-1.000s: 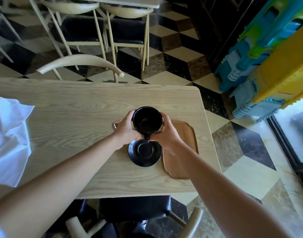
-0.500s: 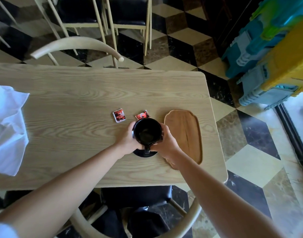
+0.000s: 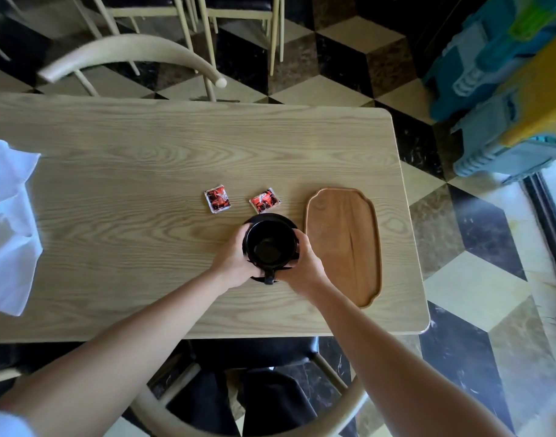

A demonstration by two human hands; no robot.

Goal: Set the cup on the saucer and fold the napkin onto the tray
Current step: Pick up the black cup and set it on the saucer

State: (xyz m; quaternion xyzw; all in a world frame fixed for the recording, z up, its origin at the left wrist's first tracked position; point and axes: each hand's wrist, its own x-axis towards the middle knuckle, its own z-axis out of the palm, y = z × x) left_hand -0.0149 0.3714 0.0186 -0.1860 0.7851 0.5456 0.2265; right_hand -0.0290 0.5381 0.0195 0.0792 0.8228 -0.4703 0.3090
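Both hands, left hand (image 3: 235, 263) and right hand (image 3: 303, 263), are gripping the black cup (image 3: 270, 247) over the saucer (image 3: 270, 218) on the wooden counter (image 3: 128, 184), above a checkered floor (image 3: 478, 279).

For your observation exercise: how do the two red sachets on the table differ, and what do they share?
The left sachet lies farther from the black cup; the right sachet sits just beyond the black saucer rim. The left sachet looks a little larger and is turned differently. Both are small, square, red-and-black with white edges, lying flat and untouched.

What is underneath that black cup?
A black saucer lies under the cup; only its far rim shows. Both hands and the cup cover the rest, so contact can't be seen.
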